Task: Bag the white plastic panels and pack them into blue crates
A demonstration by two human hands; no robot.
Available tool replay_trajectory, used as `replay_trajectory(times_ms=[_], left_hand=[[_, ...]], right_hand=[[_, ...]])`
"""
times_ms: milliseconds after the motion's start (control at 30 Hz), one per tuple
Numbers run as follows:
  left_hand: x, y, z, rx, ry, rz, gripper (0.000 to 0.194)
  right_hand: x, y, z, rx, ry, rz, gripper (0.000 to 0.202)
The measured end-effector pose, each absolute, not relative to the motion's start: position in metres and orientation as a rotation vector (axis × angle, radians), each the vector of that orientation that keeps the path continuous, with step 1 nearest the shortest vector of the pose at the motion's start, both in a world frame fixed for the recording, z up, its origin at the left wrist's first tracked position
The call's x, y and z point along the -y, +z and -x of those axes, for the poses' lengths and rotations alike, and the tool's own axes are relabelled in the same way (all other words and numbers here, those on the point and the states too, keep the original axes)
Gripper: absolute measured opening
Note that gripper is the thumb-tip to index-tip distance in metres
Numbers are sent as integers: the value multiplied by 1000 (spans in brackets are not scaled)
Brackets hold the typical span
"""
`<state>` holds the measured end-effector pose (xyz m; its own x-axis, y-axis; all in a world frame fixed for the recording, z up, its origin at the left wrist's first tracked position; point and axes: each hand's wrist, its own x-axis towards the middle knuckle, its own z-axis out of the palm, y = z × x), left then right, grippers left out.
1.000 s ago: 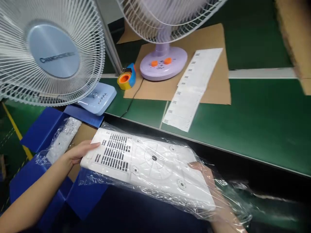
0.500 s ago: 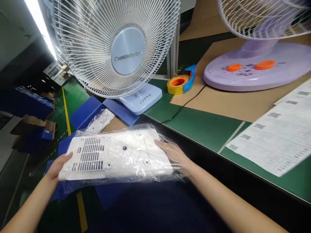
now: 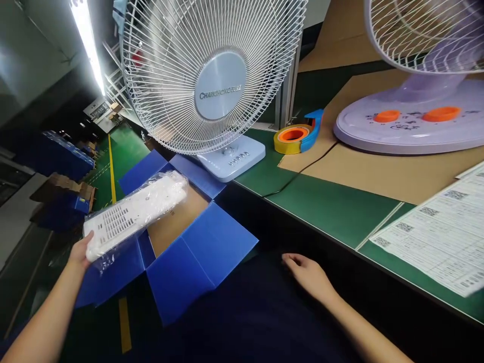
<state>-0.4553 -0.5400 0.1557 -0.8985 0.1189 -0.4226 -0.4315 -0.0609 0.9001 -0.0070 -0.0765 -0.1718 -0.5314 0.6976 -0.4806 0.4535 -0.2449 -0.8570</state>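
Note:
A white fan base in a clear plastic bag [image 3: 138, 212], with a slotted vent on its underside, lies tilted across the left side of an open blue carton [image 3: 202, 247]. My left hand [image 3: 80, 250] grips the near left end of the bagged base. Apart from it, my right hand [image 3: 308, 275] hangs beside the bench edge, its fingers curled together with nothing visible in them. Part of the carton's brown inside shows to the right of the base. Whatever lies under the base is hidden.
On the green bench [image 3: 321, 191] stand a light blue fan [image 3: 221, 85] and a lilac fan [image 3: 412, 118] on cardboard. A tape dispenser [image 3: 298, 136], a black cord [image 3: 298, 174] and printed label sheets [image 3: 438, 227] lie there too. Other cartons [image 3: 62, 201] stand at left.
The bagged fan base has moved away from me and left, over the carton. My right hand has let go of it and drawn back; my left hand still holds it.

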Motion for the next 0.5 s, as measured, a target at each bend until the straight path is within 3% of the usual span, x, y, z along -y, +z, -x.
replay_trajectory(times_ms=[233, 367, 500], left_hand=[[507, 85, 462, -1823, 2044, 297, 76], [488, 55, 471, -1776, 1861, 276, 81], [480, 23, 484, -1818, 1802, 303, 73]], right_hand=[[79, -239, -45, 1651, 1731, 1732, 29], [84, -261, -51, 1158, 1846, 1781, 20], [86, -271, -49, 855, 1899, 1731, 14]])
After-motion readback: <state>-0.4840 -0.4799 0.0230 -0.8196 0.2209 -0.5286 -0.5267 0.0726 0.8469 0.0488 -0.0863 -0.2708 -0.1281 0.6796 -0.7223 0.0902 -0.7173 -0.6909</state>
